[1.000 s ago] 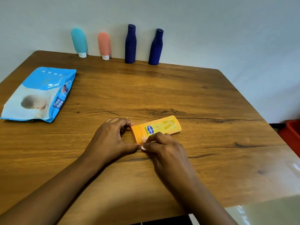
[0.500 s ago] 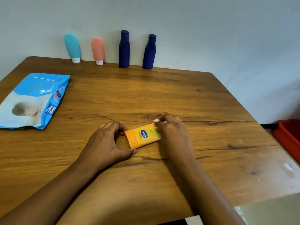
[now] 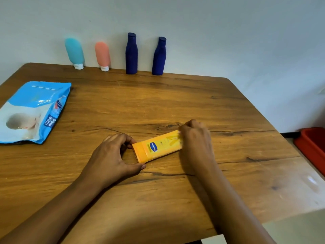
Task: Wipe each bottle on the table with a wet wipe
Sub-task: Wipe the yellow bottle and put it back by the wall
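Your left hand (image 3: 112, 155) pinches the orange cap end of the flat yellow plastic lotion bottle (image 3: 158, 147) lying on the wooden worktop (image 3: 175, 95), long axis running right and away to where your right hand (image 3: 195, 138) curls over its far end, any wipe hidden.

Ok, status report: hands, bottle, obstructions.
Left hand grips yellow bottle at cap end. Right hand curled over its far end, blurred, grip unclear. Bottle flat on table. Nothing blocking.
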Tool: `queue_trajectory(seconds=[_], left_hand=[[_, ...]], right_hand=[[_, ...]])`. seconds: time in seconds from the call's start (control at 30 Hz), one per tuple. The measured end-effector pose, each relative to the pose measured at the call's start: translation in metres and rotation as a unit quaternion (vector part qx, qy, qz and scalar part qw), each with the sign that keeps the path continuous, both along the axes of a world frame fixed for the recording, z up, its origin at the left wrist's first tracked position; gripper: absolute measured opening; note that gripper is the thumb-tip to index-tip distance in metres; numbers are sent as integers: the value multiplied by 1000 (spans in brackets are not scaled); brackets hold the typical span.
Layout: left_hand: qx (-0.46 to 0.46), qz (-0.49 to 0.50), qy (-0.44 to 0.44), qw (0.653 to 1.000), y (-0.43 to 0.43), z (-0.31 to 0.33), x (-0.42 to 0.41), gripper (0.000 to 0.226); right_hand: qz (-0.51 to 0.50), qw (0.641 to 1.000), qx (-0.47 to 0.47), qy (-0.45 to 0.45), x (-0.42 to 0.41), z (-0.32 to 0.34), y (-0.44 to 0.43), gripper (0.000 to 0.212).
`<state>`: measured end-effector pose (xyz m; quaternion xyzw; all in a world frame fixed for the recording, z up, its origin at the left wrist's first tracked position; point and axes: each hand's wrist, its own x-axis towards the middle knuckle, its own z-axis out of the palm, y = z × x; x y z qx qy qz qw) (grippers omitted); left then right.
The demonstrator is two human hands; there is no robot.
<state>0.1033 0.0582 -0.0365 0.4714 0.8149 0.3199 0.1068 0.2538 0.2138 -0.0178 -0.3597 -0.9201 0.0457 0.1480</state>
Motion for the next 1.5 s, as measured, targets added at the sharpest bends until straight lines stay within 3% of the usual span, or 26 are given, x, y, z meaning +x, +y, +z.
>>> queue_trajectory(seconds=[0.13, 0.27, 0.33, 0.4, 0.47, 0.67, 0.87, 0.93, 1.1, 1.17, 1.33, 1.4, 1.5], left_hand=[[6, 0, 1, 1000, -1, -2, -1, 62], [5, -4, 9, 1000, 0, -1, -1, 61], [1, -2, 14, 1000, 0, -1, 0, 61], [10, 1, 19, 1000, 0, -2, 1, 61], [17, 0, 19, 1000, -1, -1, 1, 61], [6, -1, 20, 1000, 1, -1, 1, 61], [21, -3, 4, 1000, 0, 0, 3, 63], [15, -3, 7, 1000, 0, 1, 2, 62], [15, -8, 19, 1000, 1, 1, 1, 60], [10, -8, 17, 1000, 1, 1, 2, 60], [24, -11, 12, 1000, 0, -1, 1, 64], [24, -11, 15, 1000, 0, -1, 0, 68], [17, -14, 24, 999, 1, -2, -2, 75]], right_hand=[[-46, 999, -19, 15, -3, -11, 6, 32], [-79, 984, -55, 148, -3, 0, 9, 29], [-5, 988, -72, 135, -12, 12, -9, 35], [119, 987, -81, 65, -25, 13, -48, 43], [175, 982, -68, 16, -26, 4, -72, 50], [-26, 997, -27, 65, 3, -7, -11, 36], [131, 988, -48, 60, -13, -14, -94, 42], [108, 991, -47, 59, -2, -16, -81, 40], [-63, 995, -25, 75, 23, -19, -18, 26], [-37, 997, -11, 69, 14, -16, -37, 28], [139, 987, -49, 70, -6, -17, -100, 40], [116, 991, -39, 55, 3, -21, -77, 39], [-7, 997, -30, 72, 24, -22, -29, 31]])
